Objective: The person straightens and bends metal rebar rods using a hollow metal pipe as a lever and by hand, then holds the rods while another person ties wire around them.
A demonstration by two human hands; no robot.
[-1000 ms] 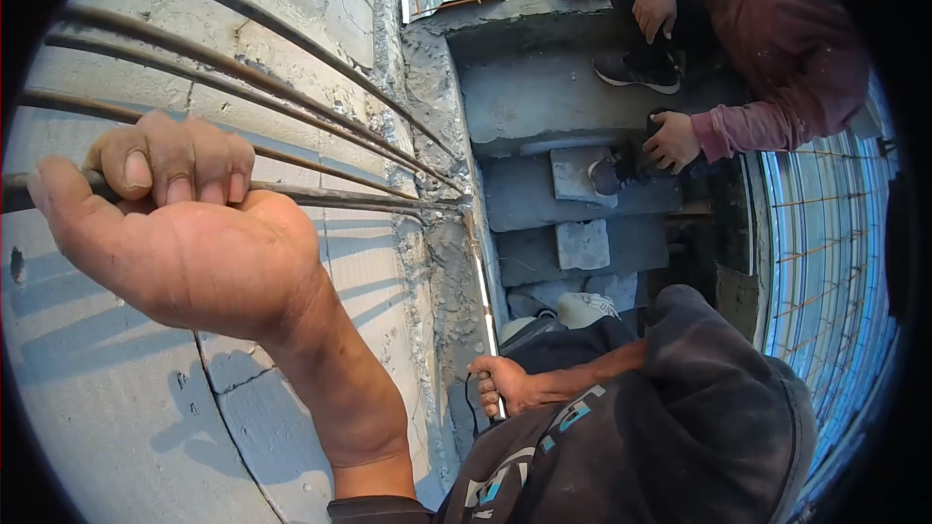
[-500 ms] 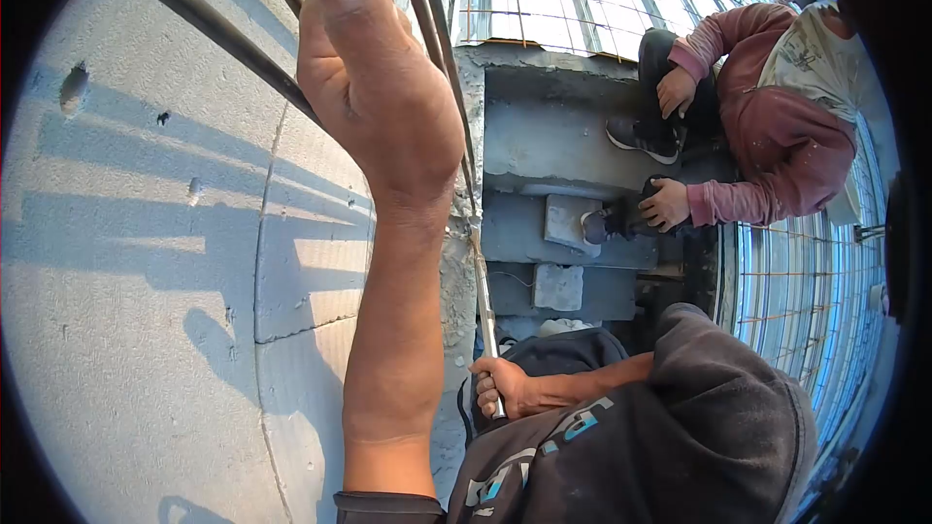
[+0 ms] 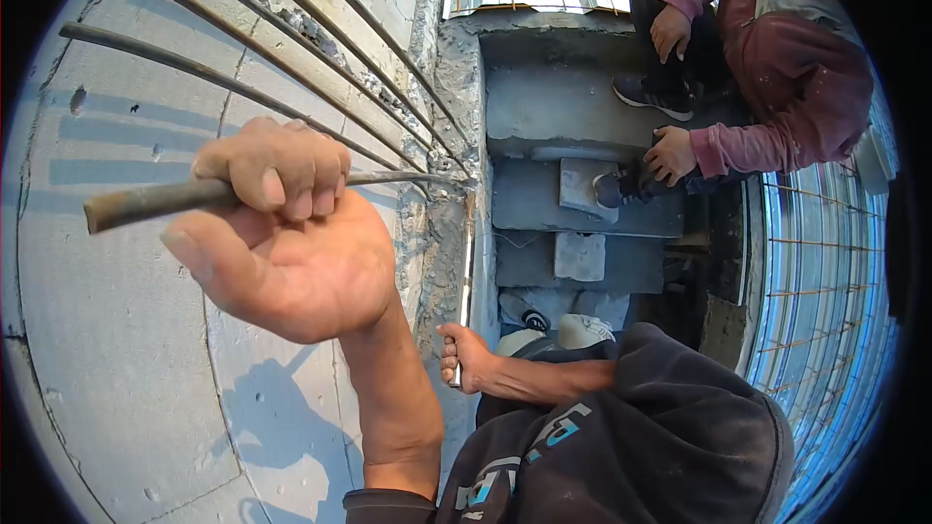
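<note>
My left hand has its fingers wrapped over a rebar rod, with the thumb stretched out below it. That rod's cut end points left, and its other end bends at the rough concrete edge. Lower down, my right hand is closed around a long silver metal bar. The bar runs up along the concrete edge, its upper tip close to the foot of the held rod. Several other rebar rods fan out from the same edge, above my left hand.
Pale wall panels fill the left side. Concrete steps lie to the right, with loose blocks on them. A co-worker in a reddish top sits there, hands on the knees. Wire mesh stands on the right.
My left hand has come down and left, its palm now turned up, and the rod in it slants away from the others. My right hand has shifted slightly left and up with the bar.
</note>
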